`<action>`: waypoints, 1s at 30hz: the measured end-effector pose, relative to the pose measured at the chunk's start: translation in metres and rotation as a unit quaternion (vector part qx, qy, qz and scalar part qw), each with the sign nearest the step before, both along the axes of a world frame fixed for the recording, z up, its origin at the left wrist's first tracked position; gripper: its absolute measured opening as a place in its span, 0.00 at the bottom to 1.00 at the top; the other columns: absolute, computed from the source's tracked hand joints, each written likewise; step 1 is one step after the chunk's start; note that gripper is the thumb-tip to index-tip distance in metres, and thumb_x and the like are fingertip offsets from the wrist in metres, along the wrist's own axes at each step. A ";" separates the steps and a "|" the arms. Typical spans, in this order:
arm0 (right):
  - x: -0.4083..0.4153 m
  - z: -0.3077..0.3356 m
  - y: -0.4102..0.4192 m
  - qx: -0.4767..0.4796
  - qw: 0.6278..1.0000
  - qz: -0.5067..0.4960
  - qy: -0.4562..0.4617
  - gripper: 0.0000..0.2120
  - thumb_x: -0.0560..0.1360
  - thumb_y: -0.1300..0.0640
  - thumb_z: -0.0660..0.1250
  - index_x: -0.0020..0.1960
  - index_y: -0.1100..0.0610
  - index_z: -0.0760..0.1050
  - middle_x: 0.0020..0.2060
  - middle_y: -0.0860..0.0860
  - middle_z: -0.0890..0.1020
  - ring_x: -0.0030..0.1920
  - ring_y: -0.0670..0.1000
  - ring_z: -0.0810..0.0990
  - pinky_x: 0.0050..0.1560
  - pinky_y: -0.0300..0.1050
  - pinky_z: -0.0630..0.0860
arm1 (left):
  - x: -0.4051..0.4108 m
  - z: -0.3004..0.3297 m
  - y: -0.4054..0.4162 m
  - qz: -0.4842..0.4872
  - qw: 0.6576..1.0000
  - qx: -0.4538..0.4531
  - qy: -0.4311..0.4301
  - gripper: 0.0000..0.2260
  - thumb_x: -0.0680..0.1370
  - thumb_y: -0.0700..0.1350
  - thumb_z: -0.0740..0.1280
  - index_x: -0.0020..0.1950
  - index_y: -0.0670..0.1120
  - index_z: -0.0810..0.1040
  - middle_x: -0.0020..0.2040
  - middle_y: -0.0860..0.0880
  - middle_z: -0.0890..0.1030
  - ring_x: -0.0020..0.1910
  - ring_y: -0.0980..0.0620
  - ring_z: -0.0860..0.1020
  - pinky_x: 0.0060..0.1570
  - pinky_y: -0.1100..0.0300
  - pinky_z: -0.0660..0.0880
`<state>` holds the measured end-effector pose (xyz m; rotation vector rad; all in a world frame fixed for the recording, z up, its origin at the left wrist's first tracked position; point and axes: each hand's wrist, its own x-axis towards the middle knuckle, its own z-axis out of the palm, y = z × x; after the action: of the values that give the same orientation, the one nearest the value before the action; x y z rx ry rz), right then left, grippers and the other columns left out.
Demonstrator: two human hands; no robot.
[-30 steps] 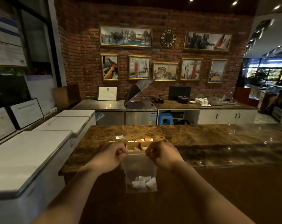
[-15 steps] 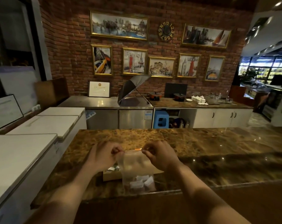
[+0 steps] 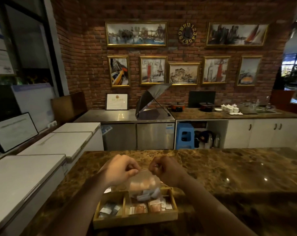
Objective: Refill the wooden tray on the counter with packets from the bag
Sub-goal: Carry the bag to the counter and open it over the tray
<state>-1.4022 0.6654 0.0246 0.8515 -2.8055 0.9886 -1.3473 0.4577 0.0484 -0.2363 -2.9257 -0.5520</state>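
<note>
Brown marble tabletop (image 3: 229, 176) carrying a divided wooden tray (image 3: 135, 218) near its front edge, above which a clear bag (image 3: 144, 186) of white packets (image 3: 148, 195) hangs, its top edge pinched between the closed fingers of the left hand (image 3: 118, 171) and right hand (image 3: 164, 171).

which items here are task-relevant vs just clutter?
In play:
- clear bag, top pinched by left hand and right hand
- white packets inside it
- wooden tray on counter

Background:
- umbrella
- blue stool
- white cups
</note>
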 end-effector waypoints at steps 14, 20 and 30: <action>-0.056 -0.019 -0.010 -0.219 0.962 -0.161 -0.024 0.11 0.75 0.50 0.73 0.55 0.51 0.78 0.45 0.47 0.82 0.46 0.47 0.82 0.48 0.49 0.83 | -0.049 -0.014 0.015 0.070 0.964 0.245 -0.080 0.06 0.80 0.44 0.69 0.46 0.50 0.85 0.41 0.49 0.86 0.37 0.55 0.85 0.34 0.64 0.81; -0.040 -0.004 -0.034 -0.306 0.896 -0.076 -0.312 0.10 0.80 0.59 0.68 0.47 0.66 0.79 0.37 0.57 0.79 0.33 0.52 0.77 0.31 0.45 0.78 | -0.057 -0.023 0.012 0.094 0.935 0.329 -0.095 0.07 0.78 0.42 0.71 0.42 0.48 0.88 0.39 0.48 0.87 0.38 0.51 0.86 0.35 0.56 0.83; -0.048 -0.003 -0.063 -0.384 0.837 -0.094 -0.378 0.07 0.79 0.60 0.71 0.53 0.64 0.82 0.42 0.58 0.87 0.35 0.53 0.85 0.36 0.48 0.83 | -0.069 -0.018 -0.008 0.112 0.910 0.384 -0.107 0.06 0.76 0.38 0.72 0.41 0.45 0.87 0.39 0.45 0.86 0.36 0.50 0.86 0.33 0.58 0.81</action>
<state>-1.4498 0.6027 0.0217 0.0556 -2.4045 2.5676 -1.4164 0.4500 0.0301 0.2702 -2.5980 -1.6861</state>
